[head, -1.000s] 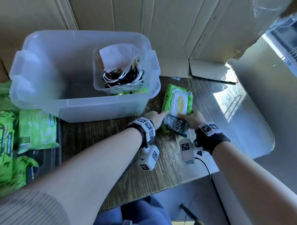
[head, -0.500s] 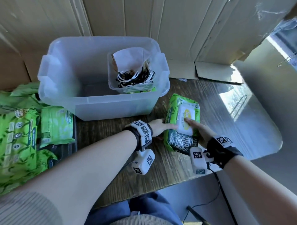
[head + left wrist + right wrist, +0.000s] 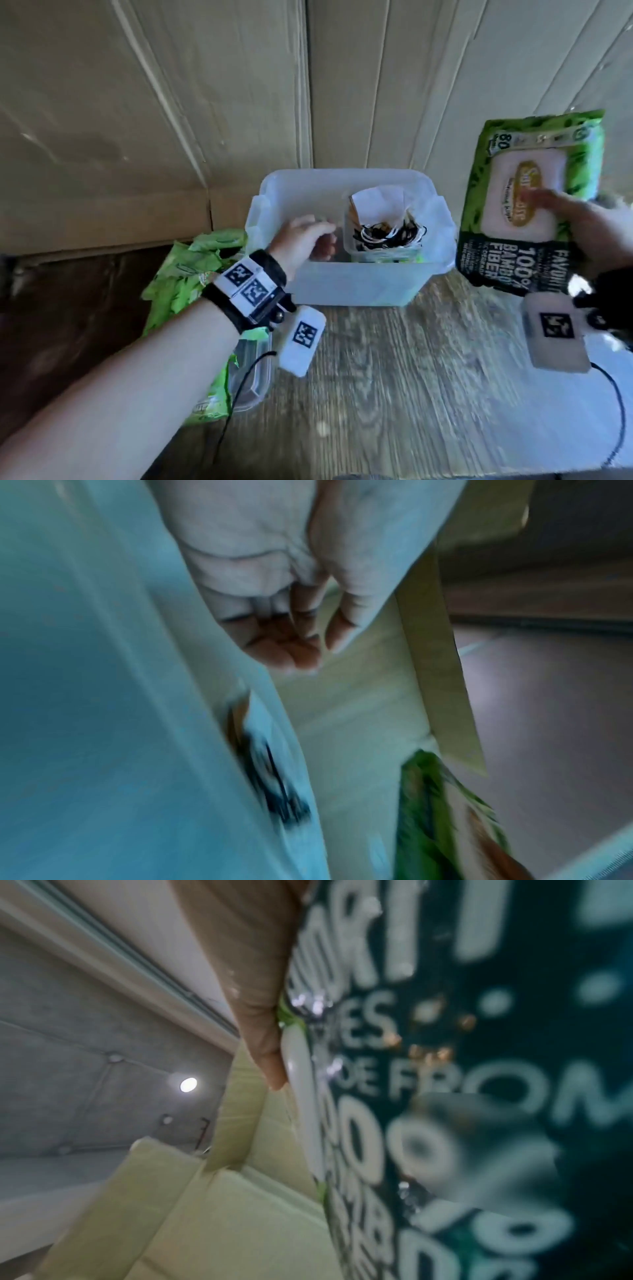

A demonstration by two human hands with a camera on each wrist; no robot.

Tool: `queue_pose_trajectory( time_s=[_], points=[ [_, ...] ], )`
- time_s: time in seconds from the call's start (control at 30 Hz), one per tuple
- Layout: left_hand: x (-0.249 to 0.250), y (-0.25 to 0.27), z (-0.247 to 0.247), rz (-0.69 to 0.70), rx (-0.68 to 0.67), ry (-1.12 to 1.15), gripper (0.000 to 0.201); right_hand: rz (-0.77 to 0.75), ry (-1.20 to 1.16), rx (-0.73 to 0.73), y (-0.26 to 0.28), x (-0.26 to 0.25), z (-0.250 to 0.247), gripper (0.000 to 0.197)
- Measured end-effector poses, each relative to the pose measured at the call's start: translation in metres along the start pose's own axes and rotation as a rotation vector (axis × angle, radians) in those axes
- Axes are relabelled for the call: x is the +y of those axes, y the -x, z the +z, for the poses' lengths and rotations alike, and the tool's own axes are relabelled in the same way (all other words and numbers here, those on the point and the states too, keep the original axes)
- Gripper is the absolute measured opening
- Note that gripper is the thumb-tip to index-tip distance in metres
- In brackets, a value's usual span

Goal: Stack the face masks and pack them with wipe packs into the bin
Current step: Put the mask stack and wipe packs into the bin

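My right hand (image 3: 579,222) grips a green and black wipe pack (image 3: 513,192) by its right side and holds it upright in the air, to the right of the clear bin (image 3: 342,287). In the right wrist view a finger (image 3: 263,1031) lies against the pack's face (image 3: 462,1083). Inside the bin, at its right end, a smaller clear container (image 3: 352,246) holds face masks (image 3: 380,229) with black and white ear loops. My left hand (image 3: 315,236) hovers in the bin's left half beside that container, fingers loosely curled and holding nothing (image 3: 294,647).
Several more green wipe packs (image 3: 191,274) lie to the left of the bin, partly on a clear tray (image 3: 253,380). Cardboard sheets (image 3: 205,102) stand behind the bin. The wooden table (image 3: 411,383) stretches in front, with a black cable (image 3: 613,397) at the right.
My right hand has lifted the wipe pack off the table, up and to the right of the bin. My left hand has let go of the pack and moved into the bin.
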State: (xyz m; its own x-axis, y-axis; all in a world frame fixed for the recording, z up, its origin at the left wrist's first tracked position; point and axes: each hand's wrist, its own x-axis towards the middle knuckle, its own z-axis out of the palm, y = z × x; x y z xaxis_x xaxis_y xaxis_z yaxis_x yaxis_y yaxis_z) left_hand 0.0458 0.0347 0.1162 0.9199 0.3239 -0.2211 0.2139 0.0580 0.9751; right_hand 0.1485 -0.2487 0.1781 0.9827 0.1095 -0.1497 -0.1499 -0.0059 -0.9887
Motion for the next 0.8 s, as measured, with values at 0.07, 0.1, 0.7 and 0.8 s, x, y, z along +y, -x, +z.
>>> queue_pose_trajectory(
  time_s=[0.07, 0.1, 0.7, 0.8],
  points=[
    [0.004, -0.008, -0.055, -0.040, 0.240, 0.005, 0.017, -0.068, -0.010, -0.019, -0.002, -0.015, 0.033, 0.018],
    [0.002, -0.012, -0.080, -0.074, 0.339, -0.046, 0.020, -0.089, -0.010, -0.044, -0.003, -0.020, 0.052, 0.014],
    [-0.108, -0.005, -0.203, -0.749, 0.168, -0.931, 0.127, 0.008, 1.367, -0.406, -0.066, 0.020, 0.283, 0.067],
    [-0.078, -0.008, -0.206, -0.732, 0.149, -0.896, 0.129, 0.017, 1.530, -0.508, -0.075, 0.030, 0.296, 0.062]
  ],
)
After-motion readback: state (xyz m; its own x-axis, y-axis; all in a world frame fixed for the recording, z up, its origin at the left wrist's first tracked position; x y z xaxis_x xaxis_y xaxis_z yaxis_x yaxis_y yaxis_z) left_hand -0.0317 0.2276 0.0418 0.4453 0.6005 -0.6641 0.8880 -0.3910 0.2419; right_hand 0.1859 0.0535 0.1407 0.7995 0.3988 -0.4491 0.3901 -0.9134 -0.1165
